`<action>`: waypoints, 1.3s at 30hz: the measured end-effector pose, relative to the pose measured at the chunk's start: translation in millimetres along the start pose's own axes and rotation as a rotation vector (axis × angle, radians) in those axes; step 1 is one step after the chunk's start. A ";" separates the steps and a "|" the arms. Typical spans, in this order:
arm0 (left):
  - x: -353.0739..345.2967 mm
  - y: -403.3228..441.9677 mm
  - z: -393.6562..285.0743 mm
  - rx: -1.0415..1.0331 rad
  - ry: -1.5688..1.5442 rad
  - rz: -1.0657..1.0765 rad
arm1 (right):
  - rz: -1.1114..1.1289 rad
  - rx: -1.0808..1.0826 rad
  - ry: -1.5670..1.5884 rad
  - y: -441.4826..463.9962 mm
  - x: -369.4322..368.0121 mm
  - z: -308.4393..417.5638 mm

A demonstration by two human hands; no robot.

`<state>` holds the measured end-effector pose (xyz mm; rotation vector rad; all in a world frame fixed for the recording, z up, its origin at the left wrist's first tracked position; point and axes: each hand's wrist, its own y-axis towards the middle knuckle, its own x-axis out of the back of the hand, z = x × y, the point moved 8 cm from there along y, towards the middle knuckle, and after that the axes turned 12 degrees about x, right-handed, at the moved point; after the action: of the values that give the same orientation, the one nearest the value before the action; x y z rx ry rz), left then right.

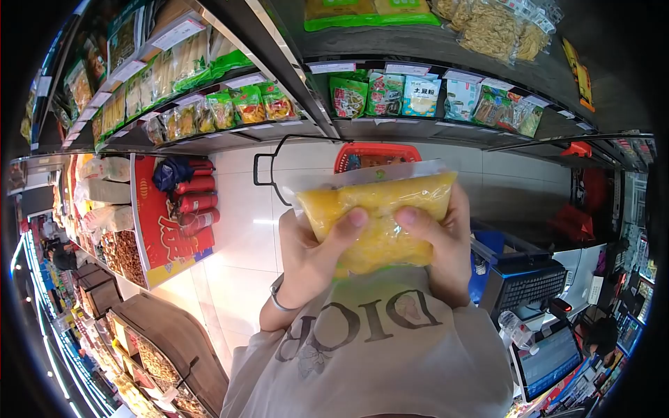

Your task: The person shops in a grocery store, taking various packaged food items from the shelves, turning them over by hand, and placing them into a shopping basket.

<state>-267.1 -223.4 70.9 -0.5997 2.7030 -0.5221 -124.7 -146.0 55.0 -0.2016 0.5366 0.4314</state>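
A clear plastic bag of yellow food (380, 240) is held up in front of my chest, its clear sealed top edge pointing away from me. My left hand (310, 254) grips one side, thumb pressed on the front face. On the other side my right hand (446, 244) holds it the same way, with its thumb on the front too. The fingers of both hands are mostly hidden behind the bag. What exactly the yellow food is, I cannot make out.
Behind the bag a red shopping basket (362, 157) stands on the white tiled floor (244, 244). Shelves ahead carry several packets, including a white and blue pouch (420, 95). Red fire extinguishers (197, 202) are at the left; a keyboard (533, 285) and a monitor (547, 366) are at the right.
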 end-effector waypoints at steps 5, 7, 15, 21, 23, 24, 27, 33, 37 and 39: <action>2.2 -0.6 1.6 -0.049 -0.019 0.025 | 0.036 0.001 0.247 -1.5 14.3 -19.2; 4.3 2.4 11.3 0.024 -0.198 0.029 | -0.007 -0.073 0.527 -1.5 30.9 -39.3; -24.6 21.6 27.4 0.402 -0.762 0.135 | 0.410 -0.274 0.096 -27.0 -10.8 -87.8; -23.3 63.1 66.9 0.069 -0.960 0.764 | 0.540 -0.344 0.071 -25.4 -24.5 -103.2; -13.9 67.9 77.0 -0.006 -0.886 0.624 | 0.434 -0.304 0.037 -18.3 -20.9 -105.0; -12.2 66.6 75.4 -0.021 -0.892 0.610 | 0.433 -0.302 0.040 -18.1 -21.3 -103.5; -5.7 66.5 99.3 0.095 -0.782 0.272 | 0.288 -0.444 0.021 -21.6 -10.6 -106.0; -21.9 62.7 106.0 0.010 -0.717 0.400 | 0.218 -0.395 -0.048 -23.2 19.5 -108.0; -25.1 45.6 88.2 0.212 -0.756 0.376 | 0.119 -0.410 0.059 -24.3 26.1 -100.9; -32.9 38.2 83.5 0.260 -0.890 0.632 | 0.058 -0.341 0.012 -19.4 37.8 -96.7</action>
<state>-219.9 -199.4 -10.9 0.1121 1.7820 -0.3093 -130.3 -178.9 -45.2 -0.5172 0.4784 0.5773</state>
